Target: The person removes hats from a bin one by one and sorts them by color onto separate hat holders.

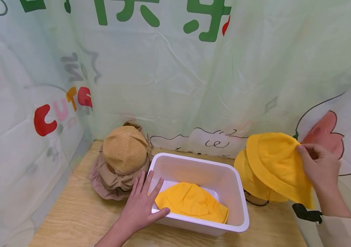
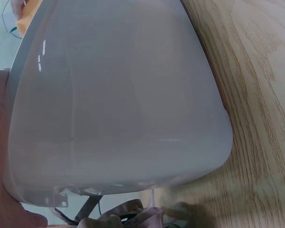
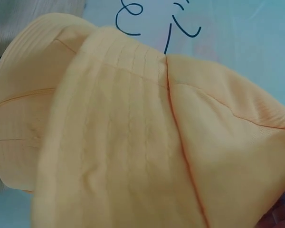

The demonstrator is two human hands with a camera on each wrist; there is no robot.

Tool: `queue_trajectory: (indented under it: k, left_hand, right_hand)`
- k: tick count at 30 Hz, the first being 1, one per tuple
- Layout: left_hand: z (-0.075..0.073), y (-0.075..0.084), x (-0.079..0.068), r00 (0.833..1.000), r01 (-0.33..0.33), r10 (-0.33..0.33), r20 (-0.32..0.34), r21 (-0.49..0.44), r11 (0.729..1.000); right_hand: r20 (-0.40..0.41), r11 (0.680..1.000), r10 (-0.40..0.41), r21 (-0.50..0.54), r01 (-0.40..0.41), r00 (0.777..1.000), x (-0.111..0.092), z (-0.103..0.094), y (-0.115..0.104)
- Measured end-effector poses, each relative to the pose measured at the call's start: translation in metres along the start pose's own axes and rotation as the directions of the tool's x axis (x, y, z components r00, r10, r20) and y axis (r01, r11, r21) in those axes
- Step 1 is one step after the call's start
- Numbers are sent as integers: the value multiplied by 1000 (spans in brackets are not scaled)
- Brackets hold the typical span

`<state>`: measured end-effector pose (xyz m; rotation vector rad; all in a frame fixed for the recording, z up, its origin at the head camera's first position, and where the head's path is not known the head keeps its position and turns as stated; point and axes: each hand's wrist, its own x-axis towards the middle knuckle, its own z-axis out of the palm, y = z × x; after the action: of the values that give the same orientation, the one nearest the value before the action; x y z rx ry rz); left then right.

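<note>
A person's right hand [image 1: 322, 166] pinches the crown of a yellow bucket hat [image 1: 274, 161] to the right of a white plastic bin [image 1: 194, 160], while the left hand [image 1: 144, 202], fingers spread, rests on the bin's near-left corner. Good handling here would likely mean a light but sure pinch on a single layer of cloth, the brim kept free of the yellow hat beneath [image 1: 252, 187], and the left hand steadying the bin without tipping it. The pinched hat lies tilted on the bin side of the right thumb and fingertips, its brim slanting down and away from them; whether it touches the one below cannot be told. A folded yellow hat [image 1: 194, 202] lies inside the bin, just beside the left fingers.
</note>
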<state>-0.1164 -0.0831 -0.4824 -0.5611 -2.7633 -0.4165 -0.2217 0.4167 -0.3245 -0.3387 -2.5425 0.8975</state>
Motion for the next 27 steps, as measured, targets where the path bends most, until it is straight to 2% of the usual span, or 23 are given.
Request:
queue_trajectory:
  k: [11, 21, 27]
  left_hand:
    - [0, -1, 0, 1000, -6, 6, -4, -9, 1000]
    - [2, -2, -3, 1000, -5, 5, -18, 5, 1000]
    - [3, -1, -2, 1000, 2, -2, -1, -7, 1000]
  right_hand:
    - [20, 999, 42, -12, -42, 999, -1, 5, 9]
    - [36, 999, 25, -22, -25, 999, 1, 10, 15]
    - [28, 999, 32, -7, -32, 999, 0, 13, 20]
